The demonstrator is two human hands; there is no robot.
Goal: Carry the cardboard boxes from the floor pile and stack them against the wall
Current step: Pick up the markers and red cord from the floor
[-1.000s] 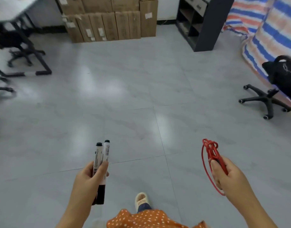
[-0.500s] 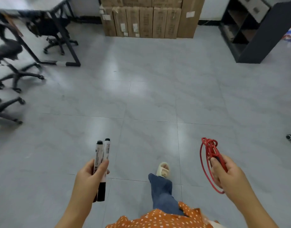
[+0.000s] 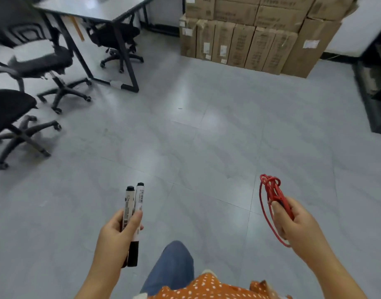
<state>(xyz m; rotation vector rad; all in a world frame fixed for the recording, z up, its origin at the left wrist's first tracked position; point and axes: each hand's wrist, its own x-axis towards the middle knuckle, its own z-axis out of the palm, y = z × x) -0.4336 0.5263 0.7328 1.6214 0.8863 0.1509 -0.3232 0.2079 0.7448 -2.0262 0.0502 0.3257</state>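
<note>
Gripping markers [image 3: 133, 214] and red cord [image 3: 271, 197]

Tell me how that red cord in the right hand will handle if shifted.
The red cord is probably floppy: its loops sag below the right hand. It looks light, held in curled fingers alone. The knotted top may keep the coil together.

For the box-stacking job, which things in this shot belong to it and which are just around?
Job:
- boxes, stacked by the wall
- left hand, right hand, both already full

Not the job:
- markers in the left hand
- red cord in the right hand
- chairs
- desk
- dark shelf
</note>
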